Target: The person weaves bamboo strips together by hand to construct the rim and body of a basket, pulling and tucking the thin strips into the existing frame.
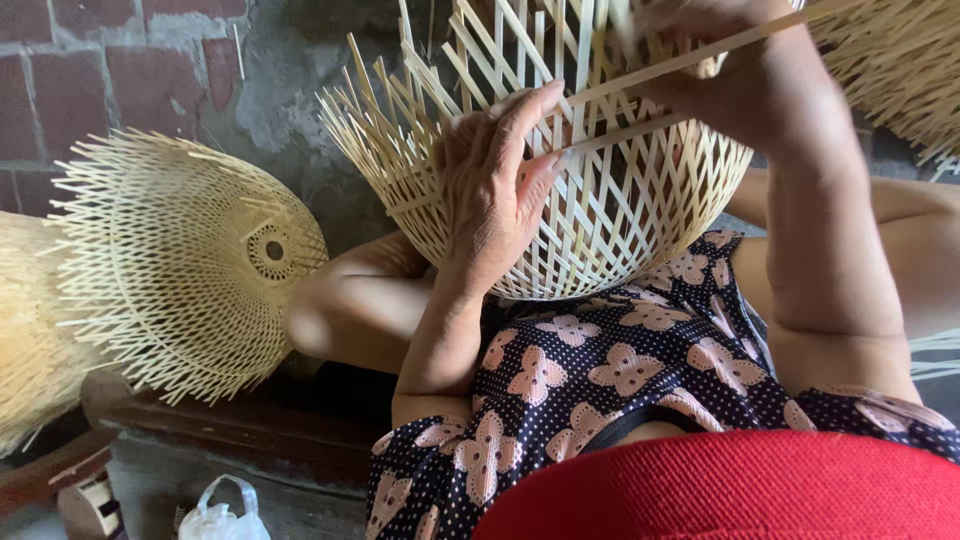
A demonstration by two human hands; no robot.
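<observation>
I have a half-made basket [600,215] sitting on my lap, just above my dark dress with pink flowers [610,370]. The basket is made of thin, pale strips that cross over each other, and you can see right through the holes. Loose strips stick up from the top of the basket like spikes. My left hand [495,185] lies flat on the side of the basket, with my fingers curled over it and pressing on the strips. My right hand [720,70] is up near the top of the basket, and it is closed around one long strip [690,55] that runs across the basket toward my left hand. It looks a bit blurry, so I cannot see my fingertips well. Far to the left of the basket there is a finished woven shade [185,265] with a little round hole in the middle, lying on its side by the brick wall [90,75]. Below that shade, well away from the basket, a small white plastic bag [222,515] sits on the ground.
</observation>
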